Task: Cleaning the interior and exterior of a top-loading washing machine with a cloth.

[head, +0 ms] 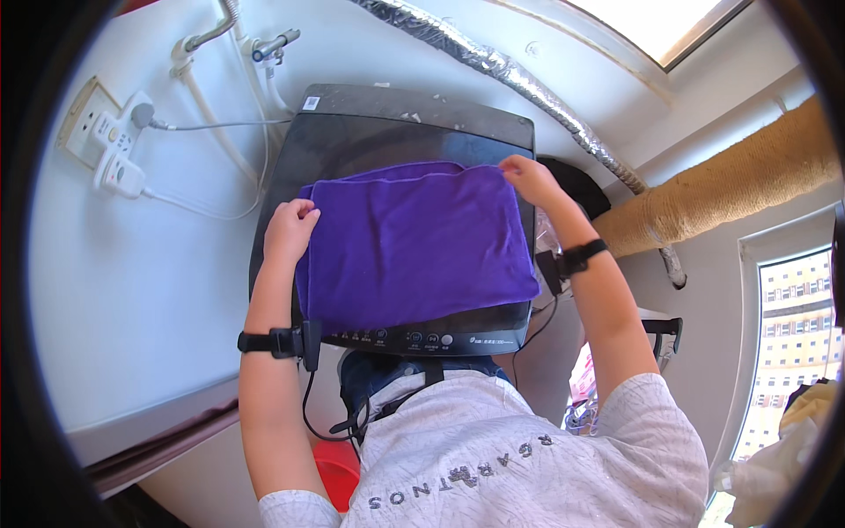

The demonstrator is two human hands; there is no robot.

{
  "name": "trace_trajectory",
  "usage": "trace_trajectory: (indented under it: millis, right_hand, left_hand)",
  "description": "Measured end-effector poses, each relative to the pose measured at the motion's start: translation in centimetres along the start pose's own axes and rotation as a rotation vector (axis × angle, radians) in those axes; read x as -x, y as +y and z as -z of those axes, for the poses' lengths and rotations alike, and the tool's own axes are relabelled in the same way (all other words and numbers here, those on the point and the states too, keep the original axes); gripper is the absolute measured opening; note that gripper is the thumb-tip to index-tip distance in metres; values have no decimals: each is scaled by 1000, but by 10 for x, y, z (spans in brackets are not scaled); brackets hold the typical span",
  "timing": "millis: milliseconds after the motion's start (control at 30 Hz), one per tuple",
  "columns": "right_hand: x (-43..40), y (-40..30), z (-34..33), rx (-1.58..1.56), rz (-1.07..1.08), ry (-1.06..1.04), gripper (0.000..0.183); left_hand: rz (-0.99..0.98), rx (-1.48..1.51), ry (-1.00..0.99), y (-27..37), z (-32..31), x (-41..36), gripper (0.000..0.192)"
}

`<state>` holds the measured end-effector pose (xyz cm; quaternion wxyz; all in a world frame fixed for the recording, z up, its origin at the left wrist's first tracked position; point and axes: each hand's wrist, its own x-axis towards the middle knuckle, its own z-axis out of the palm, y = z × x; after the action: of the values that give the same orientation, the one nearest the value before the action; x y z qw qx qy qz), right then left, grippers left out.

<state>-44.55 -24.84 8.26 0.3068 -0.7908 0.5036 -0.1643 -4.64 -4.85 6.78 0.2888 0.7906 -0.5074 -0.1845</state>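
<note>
A purple cloth (416,244), folded over on itself, lies across the dark lid of a top-loading washing machine (370,135). At the cloth's upper left corner is my left hand (288,228), its thumb and fingertips brought together at the edge; whether they pinch the fabric cannot be made out. My right hand (530,179) pinches the upper right corner. Slight creases run down the middle of the cloth, and a second layer shows behind its top edge. The lower edge reaches close to the control panel (429,339).
On the left wall are a socket with plugs (119,148) and a tap (276,46). A foil-wrapped pipe (502,69) runs behind the machine. To the right is a rope-wrapped post (719,181). A red bucket (338,472) stands low at the left.
</note>
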Motion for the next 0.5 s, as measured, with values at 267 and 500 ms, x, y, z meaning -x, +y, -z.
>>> trace_trajectory:
  millis: [267, 500]
  right_hand:
    - [-31, 27, -16, 224, -63, 90, 24]
    - [3, 7, 12, -276, 30, -43, 14]
  left_hand:
    - [135, -189, 57, 11, -29, -35, 31]
    - [-165, 225, 242, -15, -26, -24, 11]
